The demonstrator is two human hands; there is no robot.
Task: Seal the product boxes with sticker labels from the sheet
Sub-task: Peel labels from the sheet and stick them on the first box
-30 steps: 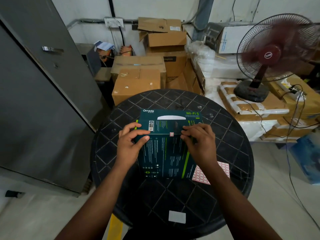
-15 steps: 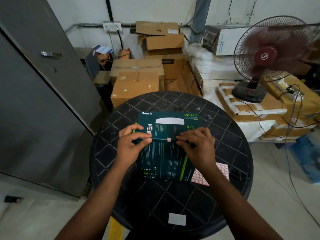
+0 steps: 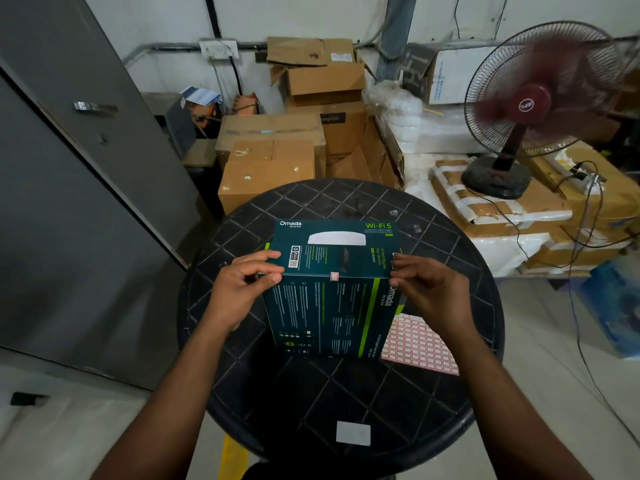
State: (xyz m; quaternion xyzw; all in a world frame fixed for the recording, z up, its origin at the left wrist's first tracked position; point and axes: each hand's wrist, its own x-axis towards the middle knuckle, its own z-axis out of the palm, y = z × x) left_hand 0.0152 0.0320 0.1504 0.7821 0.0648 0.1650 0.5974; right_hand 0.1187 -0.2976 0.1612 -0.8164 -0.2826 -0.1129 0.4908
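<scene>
A dark green product box [image 3: 332, 306] stands on the round black table [image 3: 346, 403]. A small red-bordered sticker [image 3: 334, 276] sits across the seam on its near top edge. My left hand [image 3: 242, 289] holds the box's left top corner between thumb and fingers. My right hand [image 3: 429, 292] grips the right top corner in the same way. The sticker sheet [image 3: 419, 344], white with red-bordered labels, lies flat on the table at the box's right, partly under my right wrist.
A white rectangle [image 3: 353, 433] lies near the table's front edge. Cardboard cartons [image 3: 266, 168] are stacked behind the table. A running pedestal fan [image 3: 530, 109] stands on packages at the right, its cable trailing down. A grey metal cabinet [image 3: 69, 202] fills the left.
My right hand has moved from the sticker in the middle of the seam out to the box's right corner. My left hand stays at the left corner.
</scene>
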